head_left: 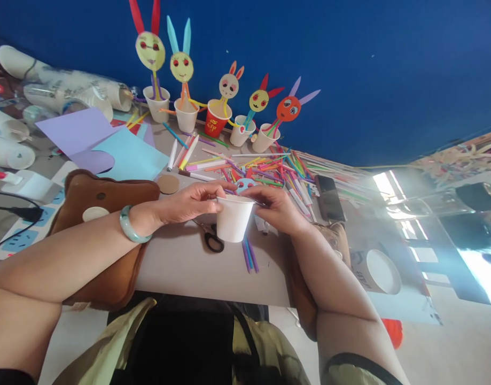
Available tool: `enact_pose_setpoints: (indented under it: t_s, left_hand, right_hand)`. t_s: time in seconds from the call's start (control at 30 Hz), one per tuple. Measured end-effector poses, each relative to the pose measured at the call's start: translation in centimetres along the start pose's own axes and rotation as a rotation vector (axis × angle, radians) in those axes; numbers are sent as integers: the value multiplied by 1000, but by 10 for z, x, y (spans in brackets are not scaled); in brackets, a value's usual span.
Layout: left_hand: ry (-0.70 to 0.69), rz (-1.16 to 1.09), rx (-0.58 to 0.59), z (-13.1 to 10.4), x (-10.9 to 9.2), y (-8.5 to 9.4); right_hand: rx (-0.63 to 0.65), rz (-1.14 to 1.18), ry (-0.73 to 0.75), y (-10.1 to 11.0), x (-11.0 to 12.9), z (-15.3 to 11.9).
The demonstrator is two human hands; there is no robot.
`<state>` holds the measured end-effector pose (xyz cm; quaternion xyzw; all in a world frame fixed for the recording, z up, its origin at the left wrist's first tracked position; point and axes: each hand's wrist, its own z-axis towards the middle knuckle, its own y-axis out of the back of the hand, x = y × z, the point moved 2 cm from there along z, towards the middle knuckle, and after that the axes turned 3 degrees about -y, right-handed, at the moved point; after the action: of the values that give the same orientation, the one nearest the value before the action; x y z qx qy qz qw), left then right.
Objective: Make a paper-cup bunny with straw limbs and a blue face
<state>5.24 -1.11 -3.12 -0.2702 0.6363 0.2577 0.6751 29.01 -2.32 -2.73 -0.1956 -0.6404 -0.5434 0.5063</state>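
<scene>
Over the table [177, 272], left grip [185, 203] and right grip [284, 210] curl inward, clasping a cup [234, 220].

A smooth, rounded bangle [127, 228] in pale, milky green is worn on the wrist of the bare left hand [189, 201]; the right hand [278, 208] and both forearms are uncovered. An olive-yellow garment [104, 339] is worn around a plain black front [181, 347], crossed at its right by a black strap [246, 331]. The right sleeve [347, 376] is edged in black.
</scene>
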Motion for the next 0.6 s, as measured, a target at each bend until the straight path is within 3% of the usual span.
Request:
enact_pose_setpoints:
  t_s: [0.13,0.23,0.37,0.5,0.6]
  left_hand:
    - [-57,-50,-103,2,3,4]
    - [-118,-60,-200,4,5,8]
    - [-177,43,-340,5,5,11]
    - [-173,208,-453,5,7,11]
    - [-182,299,-508,5,10,11]
  right_hand:
    - [-66,-185,-13,10,-2,2]
    - [-124,-271,-112,16,-13,3]
    - [-195,-414,-189,21,-24,4]
    - [-394,-380,-81,17,-9,1]
    - [-345,-279,-132,5,8,-5]
